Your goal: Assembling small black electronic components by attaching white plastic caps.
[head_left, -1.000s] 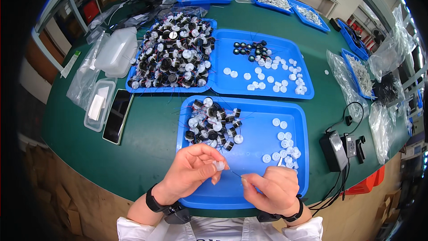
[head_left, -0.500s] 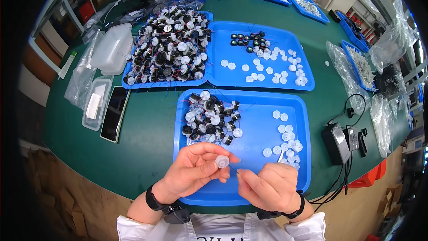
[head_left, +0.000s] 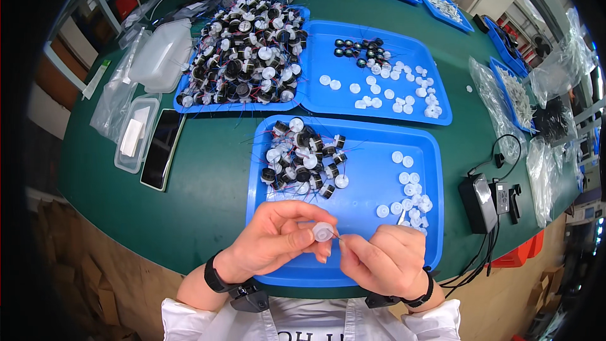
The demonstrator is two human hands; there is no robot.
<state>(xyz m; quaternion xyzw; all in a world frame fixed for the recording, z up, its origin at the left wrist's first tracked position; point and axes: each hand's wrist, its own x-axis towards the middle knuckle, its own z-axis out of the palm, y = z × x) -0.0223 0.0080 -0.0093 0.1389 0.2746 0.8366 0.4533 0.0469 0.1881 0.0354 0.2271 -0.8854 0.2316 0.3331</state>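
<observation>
Over the front part of the near blue tray (head_left: 369,151), my left hand (head_left: 271,243) pinches a translucent white round plastic cap (head_left: 322,232) between thumb and fingers. A thin dark wire (head_left: 339,237) runs from beside the cap to my right hand (head_left: 386,262), whose thumb and forefinger are closed on its end. What lies behind the cap is hidden. At the tray's left is a heap of black-and-white cylindrical parts with red and blue wires (head_left: 306,158). Loose white caps (head_left: 411,189) lie along its right side, with a pale pointed tool (head_left: 402,217) among them.
Behind stand a blue tray heaped with wired parts (head_left: 243,57) and another with caps and black round parts (head_left: 353,66). A phone (head_left: 162,149) and a clear box (head_left: 134,142) lie left. Right are black power adapters (head_left: 478,202), cables and plastic bags (head_left: 492,110).
The cap in my left hand has shifted slightly right, nearer my right fingertips. The wire between the hands now shows more plainly. The whole view has tilted a little.
</observation>
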